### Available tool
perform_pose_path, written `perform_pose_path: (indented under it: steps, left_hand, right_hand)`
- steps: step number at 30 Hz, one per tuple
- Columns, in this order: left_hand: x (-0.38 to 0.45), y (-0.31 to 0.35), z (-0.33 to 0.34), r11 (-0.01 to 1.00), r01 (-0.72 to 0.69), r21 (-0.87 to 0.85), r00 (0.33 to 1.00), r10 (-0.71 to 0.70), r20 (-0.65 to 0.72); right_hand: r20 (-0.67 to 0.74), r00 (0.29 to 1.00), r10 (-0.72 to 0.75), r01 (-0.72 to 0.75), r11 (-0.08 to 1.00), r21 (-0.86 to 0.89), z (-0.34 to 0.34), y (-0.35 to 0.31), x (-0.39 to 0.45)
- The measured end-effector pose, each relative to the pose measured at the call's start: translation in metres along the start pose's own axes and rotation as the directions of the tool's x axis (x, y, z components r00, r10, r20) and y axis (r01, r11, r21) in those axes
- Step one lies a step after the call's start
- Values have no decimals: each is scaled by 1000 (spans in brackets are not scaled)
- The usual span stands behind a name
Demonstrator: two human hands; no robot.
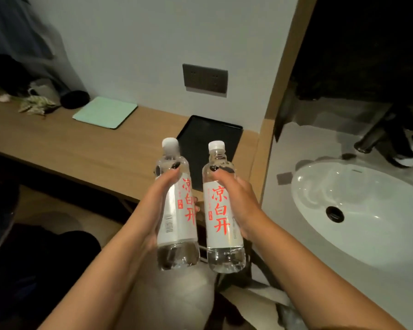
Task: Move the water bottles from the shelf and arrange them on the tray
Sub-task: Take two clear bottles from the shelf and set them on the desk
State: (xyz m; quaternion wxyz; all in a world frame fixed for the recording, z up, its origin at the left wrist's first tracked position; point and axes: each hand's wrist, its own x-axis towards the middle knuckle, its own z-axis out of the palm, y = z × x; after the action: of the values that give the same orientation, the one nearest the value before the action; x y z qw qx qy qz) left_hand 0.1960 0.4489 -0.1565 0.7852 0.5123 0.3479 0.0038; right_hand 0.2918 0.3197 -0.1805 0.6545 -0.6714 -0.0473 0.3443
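Observation:
I hold two clear water bottles with white caps and white labels with red characters, side by side and upright in front of me. My left hand (pixel 160 198) grips the left bottle (pixel 177 210) around its label. My right hand (pixel 242 201) grips the right bottle (pixel 222 210) the same way. Both bottles hang in the air just short of the wooden counter's front edge. Beyond them a black rectangular tray (pixel 212 132) lies on the counter against the wall, its near part hidden behind the bottles.
The wooden counter (pixel 81 144) also carries a pale green mat (pixel 105 111), a dark round object (pixel 74 99) and a small plant at the far left. A white sink basin (pixel 358 210) with a dark tap lies to the right. A grey socket plate (pixel 205 78) is on the wall.

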Motion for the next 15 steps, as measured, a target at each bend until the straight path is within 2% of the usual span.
perform_pose_path:
  steps: [6,15]
  left_hand:
    - [59,53,-75,981,104,-163,993,-93,73]
    - [173,125,-123,972,172,-158,983,-159,88]
  right_hand:
    - [-3,1000,26,-26,998,58,69,-16,60]
    - [-54,996,75,-71,995,71,121,-57,195]
